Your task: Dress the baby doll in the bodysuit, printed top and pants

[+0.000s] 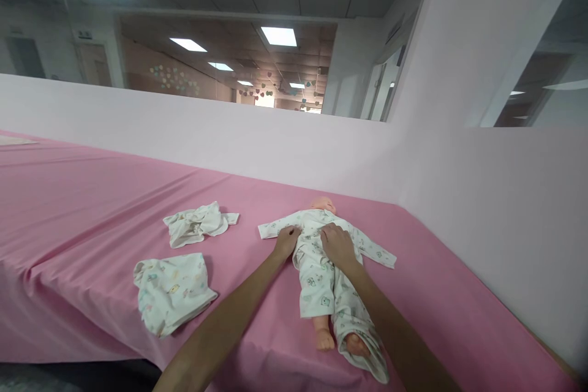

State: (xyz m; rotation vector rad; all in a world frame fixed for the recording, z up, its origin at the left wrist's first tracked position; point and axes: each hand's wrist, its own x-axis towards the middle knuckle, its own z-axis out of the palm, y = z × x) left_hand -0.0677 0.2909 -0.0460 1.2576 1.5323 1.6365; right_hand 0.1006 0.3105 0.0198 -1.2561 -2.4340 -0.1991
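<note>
A baby doll (pixel 324 203) lies on its back, its head toward the wall. It wears a white long-sleeved top (pixel 315 218) and white trousers (pixel 316 285), both printed with small figures. Both arms are spread out inside the sleeves. One foot (pixel 324 338) sticks out of its trouser leg, while the other shows within a wider, looser cuff. At the doll's side, my left hand (pixel 287 241) is closed on the edge of the clothing. My right hand (pixel 339 245) lies across the front near the waist, fingers curled into the cloth; the fingertips are partly hidden.
A pink sheet (pixel 257 318) covers the table and hangs over its front edge. To the left lie a crumpled white garment (pixel 197 225) and a folded printed cloth (pixel 174 294). A white wall (pixel 275 147) with windows runs along the back and right.
</note>
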